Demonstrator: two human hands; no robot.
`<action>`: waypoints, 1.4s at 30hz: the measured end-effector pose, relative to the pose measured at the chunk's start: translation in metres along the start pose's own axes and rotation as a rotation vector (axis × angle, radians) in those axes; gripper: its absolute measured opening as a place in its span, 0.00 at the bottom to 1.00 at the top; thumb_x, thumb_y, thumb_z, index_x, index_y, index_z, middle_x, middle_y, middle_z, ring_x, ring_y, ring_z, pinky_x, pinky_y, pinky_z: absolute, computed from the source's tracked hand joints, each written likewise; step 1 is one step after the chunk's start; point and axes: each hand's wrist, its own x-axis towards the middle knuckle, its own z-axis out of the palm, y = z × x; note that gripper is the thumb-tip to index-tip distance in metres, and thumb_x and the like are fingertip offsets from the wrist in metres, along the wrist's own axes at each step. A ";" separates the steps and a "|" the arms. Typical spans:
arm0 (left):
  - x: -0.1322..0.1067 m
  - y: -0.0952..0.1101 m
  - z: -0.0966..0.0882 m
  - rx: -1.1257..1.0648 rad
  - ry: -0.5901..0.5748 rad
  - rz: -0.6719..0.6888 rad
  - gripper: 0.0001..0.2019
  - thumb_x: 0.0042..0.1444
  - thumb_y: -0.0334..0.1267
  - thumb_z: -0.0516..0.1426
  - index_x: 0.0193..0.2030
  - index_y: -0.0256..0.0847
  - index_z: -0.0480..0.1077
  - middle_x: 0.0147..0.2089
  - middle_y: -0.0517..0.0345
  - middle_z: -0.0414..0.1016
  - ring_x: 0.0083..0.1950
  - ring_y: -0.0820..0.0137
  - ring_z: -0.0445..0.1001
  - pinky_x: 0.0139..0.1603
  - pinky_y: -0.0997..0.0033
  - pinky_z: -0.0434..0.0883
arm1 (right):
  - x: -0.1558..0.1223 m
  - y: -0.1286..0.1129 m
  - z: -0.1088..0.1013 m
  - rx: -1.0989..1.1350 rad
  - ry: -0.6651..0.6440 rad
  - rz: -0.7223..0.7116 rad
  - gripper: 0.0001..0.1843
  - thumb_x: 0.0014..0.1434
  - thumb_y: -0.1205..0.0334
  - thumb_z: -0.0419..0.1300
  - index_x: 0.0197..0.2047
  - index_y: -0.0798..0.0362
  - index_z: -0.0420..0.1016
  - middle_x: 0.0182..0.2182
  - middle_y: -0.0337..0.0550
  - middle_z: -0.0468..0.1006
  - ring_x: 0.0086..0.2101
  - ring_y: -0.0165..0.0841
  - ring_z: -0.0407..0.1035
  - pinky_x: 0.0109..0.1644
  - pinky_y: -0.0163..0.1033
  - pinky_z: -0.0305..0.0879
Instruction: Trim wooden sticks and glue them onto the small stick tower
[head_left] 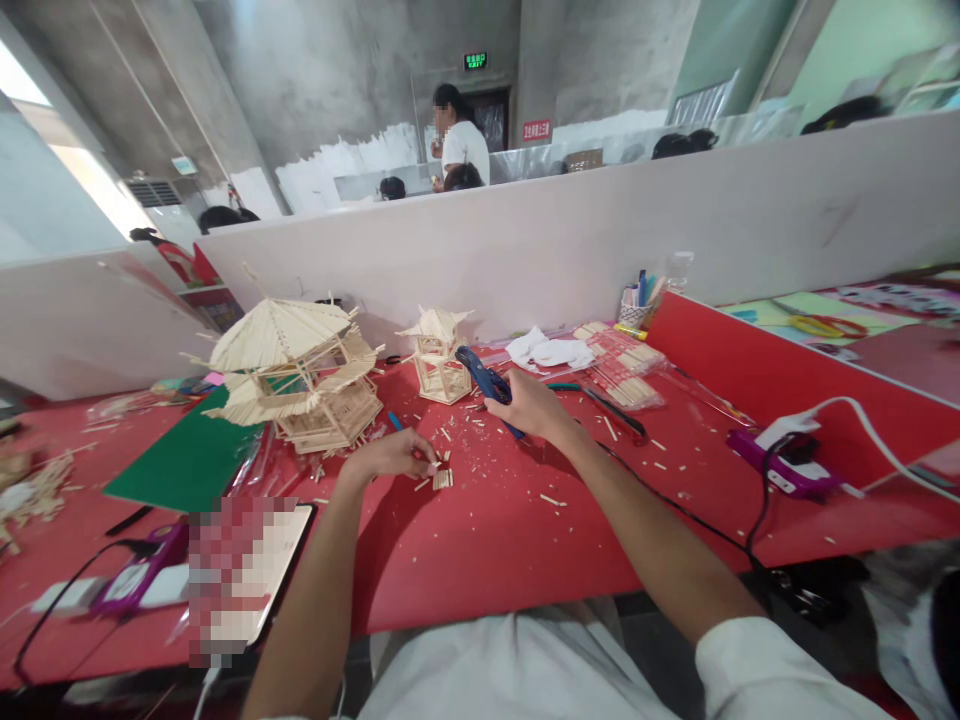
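Note:
My right hand [534, 405] is closed around a blue hot glue gun [484, 375], held above the red table. My left hand [397, 455] rests low over the table, fingertips pinched on a small wooden stick piece [435, 465]. Just under those fingertips lies a small panel of short wooden sticks [444, 481] set side by side. Behind my left hand stands a large wooden-stick pavilion model [292, 370] with layered roofs. A smaller stick pavilion [439, 355] stands beyond the glue gun's tip area.
Stick scraps litter the red table [480, 560]. At left are a green board [191, 450], a tablet [259, 580] and a purple power strip [142, 570]. Bagged sticks [622, 365], black-handled pliers [615, 415] and another power strip [787, 465] lie right. A white partition [525, 240] stands behind.

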 end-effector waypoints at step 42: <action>0.027 -0.008 0.011 -0.128 0.295 0.020 0.16 0.42 0.47 0.64 0.27 0.33 0.76 0.23 0.57 0.73 0.25 0.73 0.66 0.29 0.75 0.62 | 0.002 0.005 0.006 0.039 0.023 -0.035 0.20 0.56 0.45 0.60 0.41 0.53 0.68 0.39 0.50 0.77 0.38 0.38 0.71 0.37 0.36 0.60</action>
